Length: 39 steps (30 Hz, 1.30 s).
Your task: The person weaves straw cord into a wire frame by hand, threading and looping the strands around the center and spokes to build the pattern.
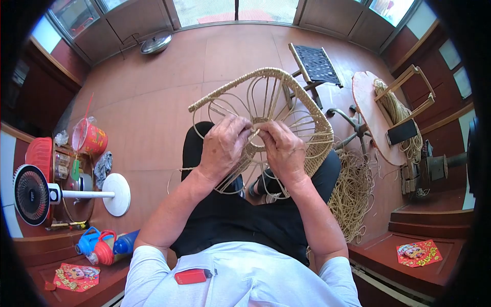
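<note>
On my lap rests a half-woven wicker piece (321,123), with a thick wrapped rim and thin spokes running to a small ring at its middle. My left hand (224,144) is closed beside the ring, its thumb and fingers pinching a tan cord (254,134). My right hand (283,149) pinches the same cord from the other side, fingertips close to those of the left. Loops of cord curve out around both hands. The part of the wicker piece under my palms is hidden.
A heap of loose cord (353,197) lies on the floor at my right. Beyond it stand a round-topped stand (365,102) with a phone (402,132) and a folding stool (319,64). A white fan (87,194) and jugs (105,248) are at my left.
</note>
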### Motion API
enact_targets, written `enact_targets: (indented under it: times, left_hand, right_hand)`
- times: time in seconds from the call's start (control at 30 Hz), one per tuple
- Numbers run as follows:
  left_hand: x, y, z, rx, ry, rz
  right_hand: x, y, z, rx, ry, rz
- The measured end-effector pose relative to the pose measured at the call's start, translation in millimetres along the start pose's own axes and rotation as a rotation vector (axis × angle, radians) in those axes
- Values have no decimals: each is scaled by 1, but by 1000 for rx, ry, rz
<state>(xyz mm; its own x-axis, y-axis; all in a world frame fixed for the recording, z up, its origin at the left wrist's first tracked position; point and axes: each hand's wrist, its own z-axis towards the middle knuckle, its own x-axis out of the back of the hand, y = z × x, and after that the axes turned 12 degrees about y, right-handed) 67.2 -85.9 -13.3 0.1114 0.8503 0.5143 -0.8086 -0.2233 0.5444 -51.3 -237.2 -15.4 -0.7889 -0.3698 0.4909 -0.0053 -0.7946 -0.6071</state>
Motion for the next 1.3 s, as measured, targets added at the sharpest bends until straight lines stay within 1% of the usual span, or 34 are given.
enact_targets:
  times: [0.07,0.1,0.2,0.33,0.53,0.57,0.63,0.73,0.8,0.9,0.97,1.0,1.07,1.1,1.13,1.2,1.23,1.27,1.3]
  left_hand:
    - [-1,0,-1,24,-26,-82]
    - [-4,-1,-1,-18,-11,-74]
    - [-3,-1,-4,-60,24,-75]
    - [-5,1,-4,-64,41,-109]
    - [-12,-5,-10,-168,53,-16]
    - [-14,-5,-14,-153,41,-19]
    - [-21,-4,-22,-140,116,-28]
    - [-25,-4,-29,-93,112,-6]
    - [-22,-2,-27,-98,99,26]
    - [-12,0,-26,-64,73,-49]
    - [5,9,-22,314,-43,-301]
    - [17,17,-15,313,-47,-303]
    - [37,30,0,876,-349,-619]
    - [28,26,-1,867,-320,-692]
    - [27,20,3,865,-318,-693]
    - [28,8,17,386,-226,-307]
    - [26,1,27,378,-214,-308]
    - [23,-6,38,187,-183,-218]
    - [21,-11,48,-2,-147,-124]
  right_hand:
    - [1,-1,0,-4,-12,-20]
    - [1,0,0,-5,-20,-18]
    - [0,1,-1,-7,-11,-5]
    - [0,-1,0,-13,-17,2]
    - [1,-6,-1,-31,-2,-29]
    - [0,-6,-2,-45,-14,-31]
    - [-4,-5,-5,-27,42,-34]
    - [-12,-5,-8,-35,81,-103]
    - [-15,-6,-6,-33,101,-95]
    - [-15,-9,-7,-73,95,-121]
    - [-15,-10,-7,-57,99,-129]
    - [-14,-10,-7,-60,101,-131]
    - [-14,-12,-7,-84,92,-120]
    - [-14,-12,-7,-82,93,-121]
    - [-14,-12,-7,-79,92,-130]
    - [-15,-12,-8,-66,92,-138]
    - [-16,-10,-9,-57,107,-102]
    - [-16,-9,-9,-45,121,-66]
    - [-15,-10,-11,-79,120,-60]
